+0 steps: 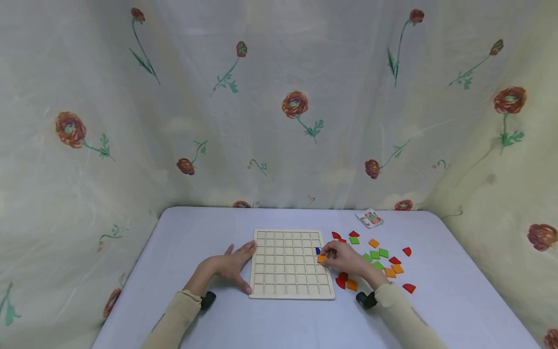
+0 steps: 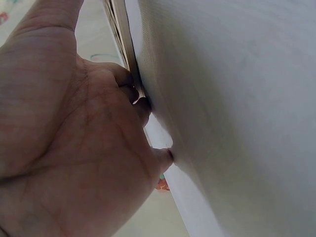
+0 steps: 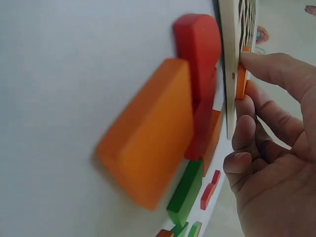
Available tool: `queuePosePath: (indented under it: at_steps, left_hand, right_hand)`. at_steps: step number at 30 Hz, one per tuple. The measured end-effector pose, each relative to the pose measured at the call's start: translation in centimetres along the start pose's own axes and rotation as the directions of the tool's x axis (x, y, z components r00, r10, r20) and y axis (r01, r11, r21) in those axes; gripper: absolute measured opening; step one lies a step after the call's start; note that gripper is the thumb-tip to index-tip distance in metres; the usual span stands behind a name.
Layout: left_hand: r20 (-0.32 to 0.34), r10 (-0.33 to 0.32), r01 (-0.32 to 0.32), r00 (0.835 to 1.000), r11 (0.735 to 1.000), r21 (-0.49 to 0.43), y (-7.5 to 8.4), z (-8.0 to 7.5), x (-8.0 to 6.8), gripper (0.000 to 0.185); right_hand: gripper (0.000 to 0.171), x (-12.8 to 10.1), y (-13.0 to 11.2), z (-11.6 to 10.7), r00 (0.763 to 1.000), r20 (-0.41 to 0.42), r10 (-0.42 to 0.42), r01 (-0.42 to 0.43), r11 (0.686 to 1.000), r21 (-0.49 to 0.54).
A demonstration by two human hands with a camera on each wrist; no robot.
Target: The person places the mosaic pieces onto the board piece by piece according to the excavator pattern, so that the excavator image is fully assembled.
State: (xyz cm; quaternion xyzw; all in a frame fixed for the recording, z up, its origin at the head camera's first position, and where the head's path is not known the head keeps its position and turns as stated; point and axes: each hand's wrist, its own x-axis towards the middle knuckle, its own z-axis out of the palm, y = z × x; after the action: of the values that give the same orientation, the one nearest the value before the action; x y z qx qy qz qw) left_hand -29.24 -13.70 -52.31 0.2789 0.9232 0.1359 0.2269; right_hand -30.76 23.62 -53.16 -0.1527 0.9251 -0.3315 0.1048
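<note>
Right hand (image 1: pixel 348 261) pinched an orange tile (image 1: pixel 321 259) at the grid board's (image 1: pixel 287 264) right edge, over a cell. Left hand (image 1: pixel 231 266) lay flat, fingers straight against the board's left edge, probably bracing it. Loose tiles (image 1: pixel 383 259) sat on the table (image 1: pixel 457 291), just right.

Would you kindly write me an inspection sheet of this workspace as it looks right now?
Surface: table under a pale cloth.
Job's things: wooden grid board, flat on the table; orange tile at its right edge; a blue tile just above it.
Clutter: loose red, green and orange tiles right of the board; small patterned card behind them.
Hands: left hand flat against the board's left edge; right hand has a pinching grip on the orange tile.
Cables: nothing seen.
Surroundings: flowered curtain on three sides.
</note>
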Motion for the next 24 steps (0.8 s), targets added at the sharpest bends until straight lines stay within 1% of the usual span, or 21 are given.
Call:
queuePosePath:
  at_steps: [4, 12, 19, 22, 24]
  left_hand:
    - [-0.005, 0.003, -0.003, 1.0, 1.0, -0.002, -0.1, 0.0, 0.0, 0.128]
    - [0.0, 0.006, -0.006, 1.0, 1.0, -0.006, -0.1, 0.0, -0.1, 0.128]
    - [-0.002, -0.006, 0.006, 1.0, 1.0, 0.0, 0.0, -0.1, -0.1, 0.128]
    - [-0.003, -0.005, 0.005, 1.0, 1.0, 0.003, 0.1, -0.1, -0.1, 0.128]
    - [-0.004, -0.004, 0.004, 1.0, 1.0, 0.0, 0.1, -0.1, -0.1, 0.128]
  right_hand:
    - [0.019, 0.2, -0.3, 0.0, 1.0, -0.001, -0.017, 0.017, 1.0, -0.017]
    - [0.016, 0.5, -0.6, 0.0, 0.999, 0.03, -0.046, 0.047, 0.998, -0.045]
    - [0.015, 0.5, -1.3, -0.1, 0.999, 0.043, 0.017, -0.016, 0.999, -0.029]
    - [0.013, 0.4, -1.4, 0.0, 0.999, 0.04, 0.026, -0.025, 0.999, -0.035]
    - [0.012, 0.4, -1.3, 0.0, 0.999, 0.036, 0.018, -0.017, 0.999, -0.033]
